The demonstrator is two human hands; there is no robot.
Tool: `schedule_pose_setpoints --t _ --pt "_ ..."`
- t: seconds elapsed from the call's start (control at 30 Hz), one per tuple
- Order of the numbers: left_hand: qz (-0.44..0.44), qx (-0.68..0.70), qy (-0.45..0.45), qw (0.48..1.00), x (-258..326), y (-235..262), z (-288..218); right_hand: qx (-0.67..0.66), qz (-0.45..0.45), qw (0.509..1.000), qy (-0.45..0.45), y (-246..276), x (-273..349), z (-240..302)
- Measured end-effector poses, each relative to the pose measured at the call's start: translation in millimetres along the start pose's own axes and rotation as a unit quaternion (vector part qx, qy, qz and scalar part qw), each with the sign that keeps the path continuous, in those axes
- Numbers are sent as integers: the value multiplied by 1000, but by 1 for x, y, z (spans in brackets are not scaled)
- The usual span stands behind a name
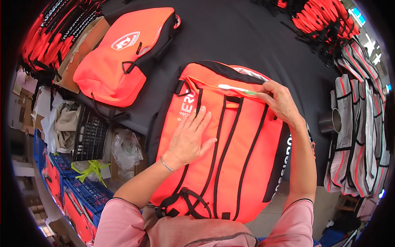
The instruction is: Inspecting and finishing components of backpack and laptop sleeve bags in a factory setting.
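While the left hand (pixel 190 138) lies flat and open on the orange backpack (pixel 230 144), fingers spread, it seems to press the fabric down so that the bag does not slide on the black table (pixel 247 37). This backpack lies in the middle of the scene, near the person, with its black straps (pixel 225 148) facing up. The right hand (pixel 282 101) is closed in a pinch around the handle of a toothbrush (pixel 236 89), whose white head points to the left and rests at the far edge of the bag, close to the zipper opening; the grip looks like one for brushing along that seam. A second orange backpack (pixel 119 61) lies far left, apart. A metal cup (pixel 331 120) stands at the right, beside grey vests (pixel 362 136).
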State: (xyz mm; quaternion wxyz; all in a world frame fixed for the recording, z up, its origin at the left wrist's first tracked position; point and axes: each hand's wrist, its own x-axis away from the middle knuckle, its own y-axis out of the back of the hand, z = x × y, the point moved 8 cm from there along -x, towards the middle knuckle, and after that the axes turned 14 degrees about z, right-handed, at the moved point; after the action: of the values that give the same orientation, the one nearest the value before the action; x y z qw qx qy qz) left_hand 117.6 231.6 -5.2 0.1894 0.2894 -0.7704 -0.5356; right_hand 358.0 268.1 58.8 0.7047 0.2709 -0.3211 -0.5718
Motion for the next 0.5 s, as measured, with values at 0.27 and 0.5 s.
schedule_pose_setpoints --t 0.27,0.5 --pt "5 19 5 1000 -1 -2 1 34 68 993 87 -38 -58 15" --pt "7 10 18 1000 -1 0 3 63 102 987 110 -39 -54 14"
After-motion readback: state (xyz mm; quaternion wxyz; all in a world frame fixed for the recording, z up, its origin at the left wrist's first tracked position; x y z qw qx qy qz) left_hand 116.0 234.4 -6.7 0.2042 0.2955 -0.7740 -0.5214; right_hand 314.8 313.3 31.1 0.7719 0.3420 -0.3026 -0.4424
